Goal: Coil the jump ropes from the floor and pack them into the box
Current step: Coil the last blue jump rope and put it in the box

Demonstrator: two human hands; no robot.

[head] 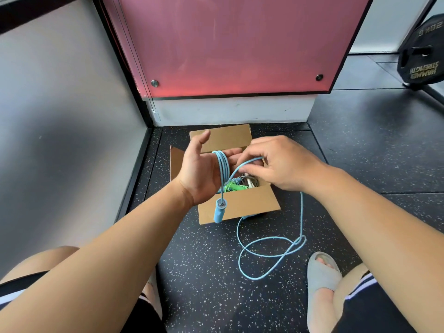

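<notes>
**Blue rope half coiled above the box**

The left grip (199,169) is held up over the box (240,203), palm turned inward, thumb raised and fingers stretched out, not closed. Several turns of the blue jump rope (222,164) lie around its fingers, so this grip serves as a spool and only carries the coil. One blue handle (219,211) hangs from the coil, in front of the near wall of the box.

The right grip (281,162) is just beside the left one. Its thumb and fingertips pinch one strand of the same rope, which arches from the coil. From under this grip the rope goes down to the floor (204,272), where the rest lies in loose loops (271,239) that cross each other near a grey slipper (320,272). I cannot see the second handle.

The cardboard box stands open on the floor. Inside it a green rope (231,186) is visible with some pale and metal parts, so I judge that at least one rope is already packed.

The step in hand seems to be the winding of the blue rope, and it is about in the middle: part is on the hand, much is on the floor. The next move, in my opinion, calls for the right grip to lead the strand around the left fingers again and to lift the slack without making a knot where the loops cross. Only after that can the coil go into the box.
</notes>
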